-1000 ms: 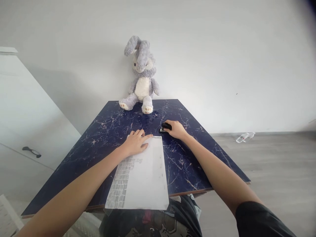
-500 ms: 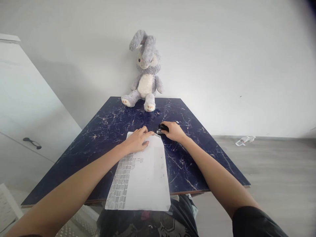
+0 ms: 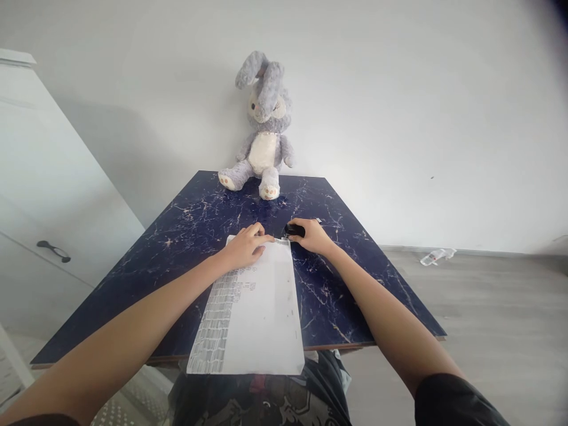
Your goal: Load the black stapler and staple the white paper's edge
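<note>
1. Gripping a black stapler (image 3: pixel 293 231) from above, the right hand (image 3: pixel 313 236) is closed over it at the paper's far right corner. The stapler's mouth seems to sit on that corner, though how deep is too small to tell.
2. The left hand (image 3: pixel 244 247) lies flat and holds nothing, pressing the paper (image 3: pixel 252 313) down at its far edge, just beside the stapler.
3. The paper's near edge overhangs the dark marbled table (image 3: pixel 199 219).
4. A clean staple, I judge, needs the corner fully in the mouth, the left fingers pinning the paper, and a straight downward press — a slanted push would likely bend the staple.
5. Beyond the paper's far edge sits a plush rabbit (image 3: pixel 265 142); well to its left stands a white cabinet (image 3: pixel 44 195).
</note>
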Motion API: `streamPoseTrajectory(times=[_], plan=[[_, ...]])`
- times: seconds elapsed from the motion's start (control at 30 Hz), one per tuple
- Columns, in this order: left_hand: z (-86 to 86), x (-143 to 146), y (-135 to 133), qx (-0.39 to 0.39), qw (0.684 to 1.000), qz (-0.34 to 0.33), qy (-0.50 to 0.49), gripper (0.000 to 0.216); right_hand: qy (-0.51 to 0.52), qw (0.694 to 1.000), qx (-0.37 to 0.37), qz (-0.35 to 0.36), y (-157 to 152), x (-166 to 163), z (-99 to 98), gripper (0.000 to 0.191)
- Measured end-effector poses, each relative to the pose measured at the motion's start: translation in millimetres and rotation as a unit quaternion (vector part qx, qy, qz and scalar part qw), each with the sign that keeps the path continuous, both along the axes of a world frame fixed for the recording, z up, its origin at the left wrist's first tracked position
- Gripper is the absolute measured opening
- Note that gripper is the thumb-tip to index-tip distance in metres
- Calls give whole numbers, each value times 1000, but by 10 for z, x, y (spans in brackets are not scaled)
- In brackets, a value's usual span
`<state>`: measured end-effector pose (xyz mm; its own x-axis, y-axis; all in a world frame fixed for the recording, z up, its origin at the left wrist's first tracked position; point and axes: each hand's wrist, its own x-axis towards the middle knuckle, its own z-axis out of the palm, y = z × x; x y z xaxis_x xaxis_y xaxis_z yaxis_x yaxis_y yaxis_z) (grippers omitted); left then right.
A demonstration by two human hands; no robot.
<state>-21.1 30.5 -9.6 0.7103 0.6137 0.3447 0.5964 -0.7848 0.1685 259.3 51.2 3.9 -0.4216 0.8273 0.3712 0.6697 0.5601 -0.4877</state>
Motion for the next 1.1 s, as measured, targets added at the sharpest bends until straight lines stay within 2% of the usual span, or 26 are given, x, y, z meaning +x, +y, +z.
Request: streamPoseTrajectory(times=[0.3, 0.57, 0.67, 0.8, 0.9, 1.1], plan=[[-102, 71, 10, -10, 999, 1, -31, 36, 0, 1000, -8, 27, -114, -108, 71, 22], [-120, 139, -4, -58, 992, 8, -112, 23, 24, 1000, -6, -6, -187, -317, 52, 16], [-164, 133, 30, -67, 990, 6, -124, 22, 18, 1000, -8, -21, -201, -375, 52, 22], [-211, 150, 66, -89, 984, 11, -154, 20, -71, 993, -19, -88, -226, -449, 41, 50], [-213, 168, 71, -98, 982, 9, -161, 19, -143, 983, -5, -117, -251, -502, 41, 49], [-202, 168, 71, -103, 981, 11, -163, 18, -243, 962, 27, -120, -307, -578, 88, 43]])
